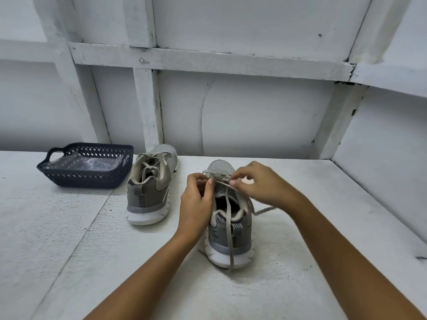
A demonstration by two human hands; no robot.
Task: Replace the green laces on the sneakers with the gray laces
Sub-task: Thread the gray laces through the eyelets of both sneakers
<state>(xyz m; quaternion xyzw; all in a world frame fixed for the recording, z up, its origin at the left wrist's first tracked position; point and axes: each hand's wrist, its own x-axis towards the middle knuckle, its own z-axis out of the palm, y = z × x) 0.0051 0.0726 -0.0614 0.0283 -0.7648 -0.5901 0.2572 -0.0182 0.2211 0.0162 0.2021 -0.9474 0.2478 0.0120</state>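
Two grey sneakers with white soles stand on the white table, heels toward me. The right sneaker (pixel 228 236) is between my hands. A gray lace (pixel 229 227) runs through its upper eyelets; one end hangs down over the heel and the other trails off to the right. My left hand (pixel 196 206) pinches the lace at the shoe's left side. My right hand (pixel 258 183) pinches the lace over the tongue. The left sneaker (pixel 150 188) stands apart, laced with a gray lace. No green lace is in view.
A dark blue lattice basket (pixel 85 167) with clear plastic inside sits at the back left of the table (pixel 92 250). A white panelled wall with wooden battens (pixel 147 107) rises right behind the table.
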